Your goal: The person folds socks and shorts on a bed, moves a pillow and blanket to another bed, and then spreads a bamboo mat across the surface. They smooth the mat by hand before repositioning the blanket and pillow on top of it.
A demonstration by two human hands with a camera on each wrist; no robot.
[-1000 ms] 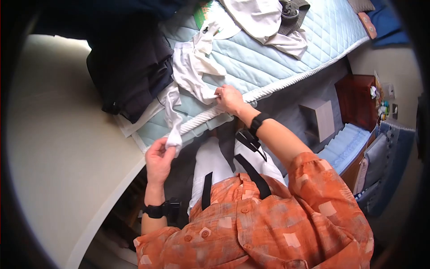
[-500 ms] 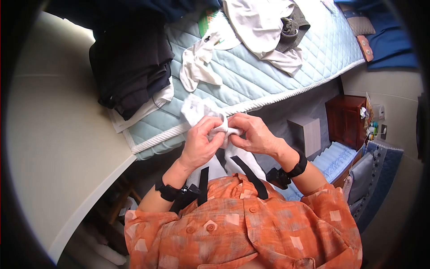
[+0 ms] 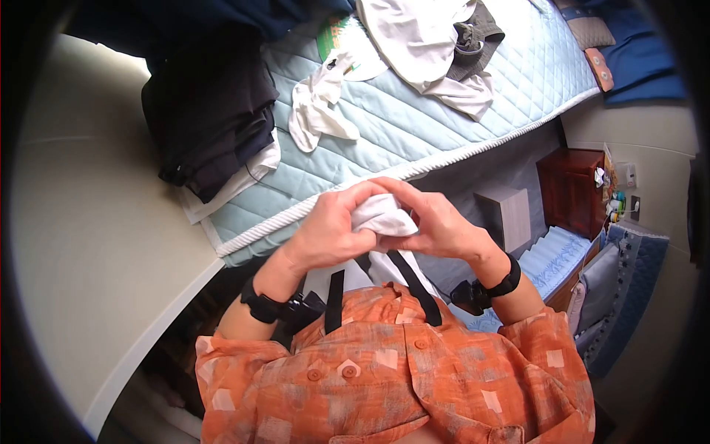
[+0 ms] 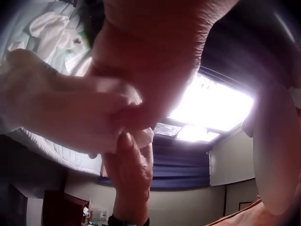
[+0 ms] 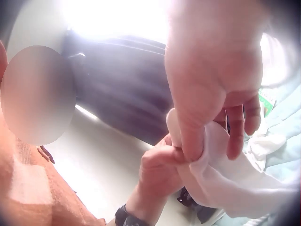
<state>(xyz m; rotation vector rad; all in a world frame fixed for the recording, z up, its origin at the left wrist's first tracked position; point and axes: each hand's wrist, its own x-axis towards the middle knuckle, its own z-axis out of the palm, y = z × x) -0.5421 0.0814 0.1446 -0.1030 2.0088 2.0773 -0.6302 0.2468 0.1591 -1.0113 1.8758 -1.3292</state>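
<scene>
A bunched white sock-like cloth point(image 3: 384, 215) is held between both hands, above the person's lap and by the bed's near edge. The left hand point(image 3: 325, 231) grips its left side. On its right side the right hand point(image 3: 440, 226) holds it with curved fingers. In the right wrist view the right hand point(image 5: 216, 84) has its thumb inside the opening of the white cloth point(image 5: 221, 179), which hangs off to the right; the left hand point(image 5: 162, 169) pinches the rim. The left wrist view shows the left hand point(image 4: 146, 61) close up and blurred, the right hand point(image 4: 129, 179) below it.
On the quilted bed point(image 3: 414, 129) lie another white cloth piece point(image 3: 318, 107), a dark folded pile point(image 3: 211, 111), a white garment point(image 3: 414, 44) and grey-green clothing point(image 3: 481, 44). Beyond the bed's edge stand a grey box point(image 3: 506, 214) and a dark red cabinet point(image 3: 569, 189).
One white piece has left the bed's edge and is now bunched between the hands. Both hands came together over the lap, and the cloth has been gathered up tighter.
</scene>
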